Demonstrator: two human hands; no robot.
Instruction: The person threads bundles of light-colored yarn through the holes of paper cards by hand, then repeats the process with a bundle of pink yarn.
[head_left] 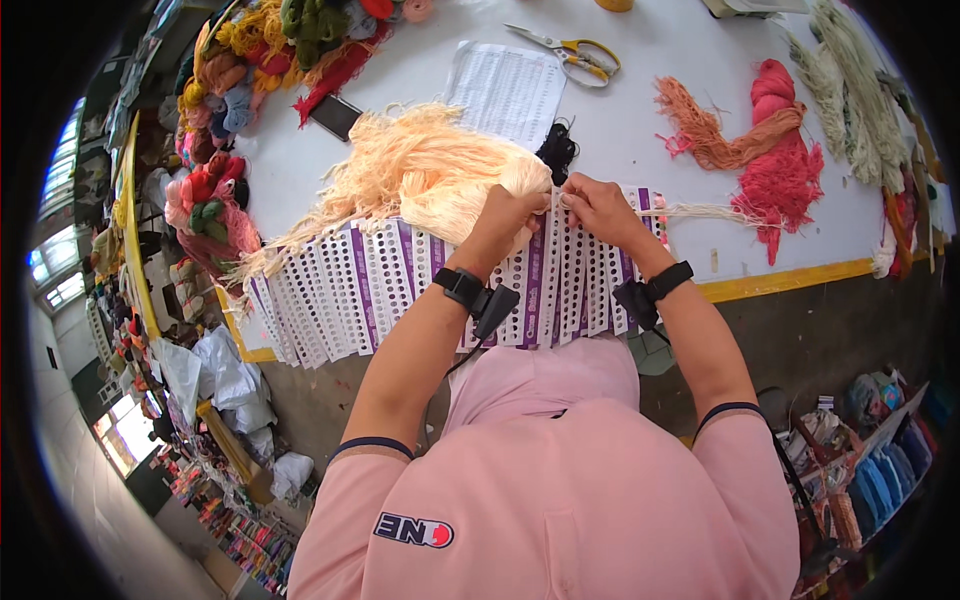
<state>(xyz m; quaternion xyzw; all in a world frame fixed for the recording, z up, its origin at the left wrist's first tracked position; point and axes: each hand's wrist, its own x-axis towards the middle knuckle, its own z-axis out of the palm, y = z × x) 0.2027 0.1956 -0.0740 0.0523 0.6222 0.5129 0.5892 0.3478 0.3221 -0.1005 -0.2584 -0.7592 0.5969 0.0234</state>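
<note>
My left hand (508,218) is closed in a pinch at the right end of a pale peach yarn skein (430,170). Close beside it, my right hand (598,208) also pinches with bent fingers. Whatever is between the fingertips is too small to make out. Both hands are over the top ends of a row of white and purple cards (375,275) punched with holes, which overlap along the table's near edge. A small black yarn bundle (558,150) lies just beyond my fingers. To the right of my right hand, off-white threads (705,211) stretch across the table.
Yellow-handled scissors (580,58), a printed sheet (505,88) and a phone (335,117) lie on the white table (660,40). Pink yarn (780,190), orange yarn (715,140) and grey-green yarn (850,95) are at the right. Many-coloured skeins (225,90) crowd the left.
</note>
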